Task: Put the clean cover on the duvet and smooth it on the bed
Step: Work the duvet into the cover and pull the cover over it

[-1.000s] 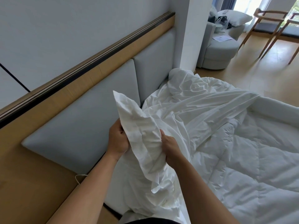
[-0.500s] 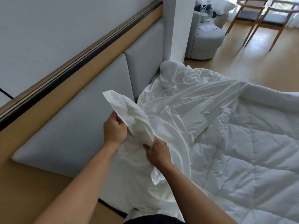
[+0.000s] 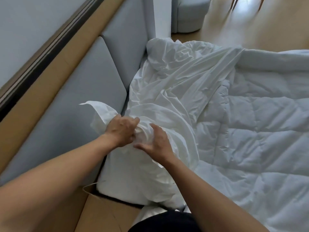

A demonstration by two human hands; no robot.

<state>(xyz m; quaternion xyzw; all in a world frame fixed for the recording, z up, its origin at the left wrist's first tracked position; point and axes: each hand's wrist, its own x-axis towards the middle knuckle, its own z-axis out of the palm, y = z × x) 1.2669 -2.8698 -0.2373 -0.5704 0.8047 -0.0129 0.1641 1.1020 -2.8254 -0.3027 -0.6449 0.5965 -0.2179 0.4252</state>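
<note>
Head camera looks down at the near corner of the bed, where both bare arms reach in from the lower edge of the frame. The left hand (image 3: 122,129) has its fingers curled over a bunched wad of the white cover (image 3: 175,84) and grips it, with a loose flap of the cloth poking out toward the left of the frame. The right hand (image 3: 157,143) lies just beside it, fingers fairly straight and thumb spread, pressed flat against the same wad rather than clutching it — though the picture is a bit blurred there. From the hands the cover runs crumpled up toward the centre top of the frame, along the grey padded headboard (image 3: 83,97). The quilted duvet (image 3: 250,131) lies spread over the right half of the frame, partly under the cover's edge. At the top are a white pillar (image 3: 160,17), a grey armchair (image 3: 189,14) and the wooden floor (image 3: 250,22).
</note>
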